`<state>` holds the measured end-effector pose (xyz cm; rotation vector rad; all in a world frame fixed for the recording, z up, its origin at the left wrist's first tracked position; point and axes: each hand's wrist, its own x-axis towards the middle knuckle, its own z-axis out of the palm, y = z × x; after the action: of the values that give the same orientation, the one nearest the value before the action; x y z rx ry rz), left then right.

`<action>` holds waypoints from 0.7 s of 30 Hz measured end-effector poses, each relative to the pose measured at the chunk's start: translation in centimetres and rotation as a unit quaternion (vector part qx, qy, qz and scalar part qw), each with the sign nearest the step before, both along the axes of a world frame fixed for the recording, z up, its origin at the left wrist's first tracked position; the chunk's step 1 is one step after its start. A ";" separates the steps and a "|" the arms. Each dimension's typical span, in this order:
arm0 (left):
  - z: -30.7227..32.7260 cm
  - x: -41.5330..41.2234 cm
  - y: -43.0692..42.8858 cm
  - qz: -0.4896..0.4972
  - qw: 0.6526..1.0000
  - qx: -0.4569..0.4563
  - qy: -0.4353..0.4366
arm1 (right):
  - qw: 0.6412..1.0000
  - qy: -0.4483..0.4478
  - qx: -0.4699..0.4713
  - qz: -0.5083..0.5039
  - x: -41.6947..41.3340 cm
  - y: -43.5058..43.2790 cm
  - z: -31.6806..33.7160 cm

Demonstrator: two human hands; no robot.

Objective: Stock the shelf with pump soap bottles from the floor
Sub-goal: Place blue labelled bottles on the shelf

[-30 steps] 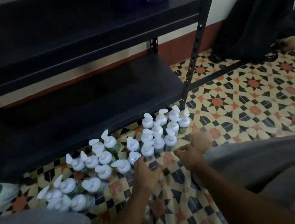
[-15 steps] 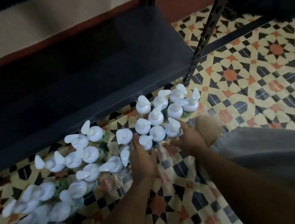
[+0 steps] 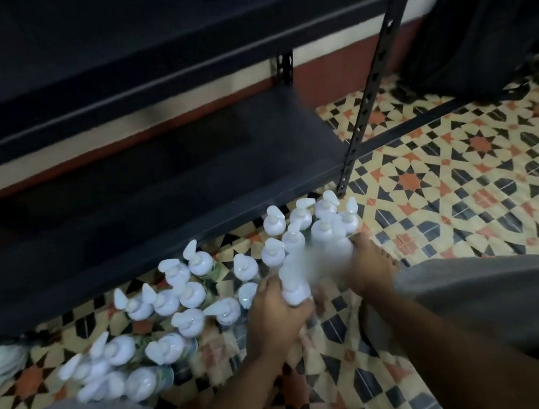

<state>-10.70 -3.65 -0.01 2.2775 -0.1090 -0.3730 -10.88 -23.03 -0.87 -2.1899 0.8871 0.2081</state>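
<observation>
Head view gives us the whole scene, and we start with the black metal shelf (image 3: pixel 165 196), which fills the frame from nine to one o'clock; its lower board is bare, and so is what shows of the upper one, so we judge the stocking has barely begun. Below it the patterned tile floor (image 3: pixel 462 180) carries the crowd of pump soap bottles (image 3: pixel 184 296), white pump heads up, spread from seven o'clock toward the upright post at one o'clock. A dark bag (image 3: pixel 481 8) leans against the wall at two o'clock. What has changed is at the centre: half a second ago both hands lay low against the near edge of the cluster, and now the left hand (image 3: pixel 275 315) has its grip closed round the body of one bottle (image 3: pixel 295 286), which looks raised above its neighbours, though motion blur smears it. The right hand (image 3: pixel 368 270) sits at four o'clock of that bottle, fingers curled against the blurred bottles beside it; we cannot tell whether its grip has closed on anything. We read this as the first pick under way, with the carry to the shelf next.
</observation>
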 end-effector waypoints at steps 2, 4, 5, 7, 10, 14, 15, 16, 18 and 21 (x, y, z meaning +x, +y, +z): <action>3.7 0.3 0.9 -0.008 1.000 0.005 -0.010 | 0.997 -0.057 0.055 -0.021 0.0 0.4 3.4; 7.8 1.0 2.1 -0.006 0.999 -0.019 -0.029 | 0.992 -0.108 0.060 -0.011 0.3 1.0 7.7; 9.9 1.3 2.9 -0.002 0.999 -0.035 -0.041 | 0.990 -0.126 0.063 -0.004 0.6 1.3 9.9; 14.4 1.7 4.6 0.013 0.995 -0.064 -0.073 | 0.983 -0.165 0.073 0.028 1.2 1.9 14.4; 20.8 1.9 8.0 0.057 0.985 -0.121 -0.107 | 0.966 -0.210 0.113 0.096 1.9 3.0 20.5; 27.4 1.4 12.9 0.117 0.954 -0.260 -0.096 | 0.927 -0.255 0.232 0.145 0.7 6.6 28.4; 28.6 1.2 13.9 0.124 0.944 -0.291 -0.090 | 0.920 -0.249 0.257 0.158 0.5 7.5 29.5; 29.3 1.1 14.4 0.129 0.936 -0.317 -0.081 | 0.913 -0.238 0.281 0.174 0.1 8.1 30.6; 30.1 0.6 15.7 0.151 0.918 -0.362 -0.057 | 0.898 -0.211 0.327 0.206 -0.2 9.7 31.8; 29.5 -0.3 16.2 0.184 0.881 -0.436 0.019 | 0.869 -0.183 0.414 0.200 -0.7 12.1 31.1</action>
<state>-10.98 12.56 29.46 1.3481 0.1547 -0.1165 -11.59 -10.94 30.20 -1.4816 0.0599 0.2923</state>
